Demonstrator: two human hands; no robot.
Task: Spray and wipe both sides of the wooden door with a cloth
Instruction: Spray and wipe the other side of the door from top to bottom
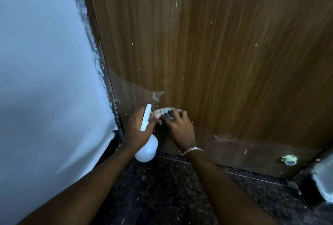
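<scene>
The wooden door fills the upper right, brown with vertical grain and small pale specks. My left hand grips a white spray bottle low near the door's bottom left, its nozzle pointing up. My right hand holds a patterned dark-and-white cloth against the lower part of the door, fingers curled over it. The two hands touch each other. A bracelet sits on my right wrist.
A pale wall stands at the left, meeting the door at a rough edge. The floor is dark and speckled. A small round door stopper sits low at the right of the door. A torn film patch clings above the hands.
</scene>
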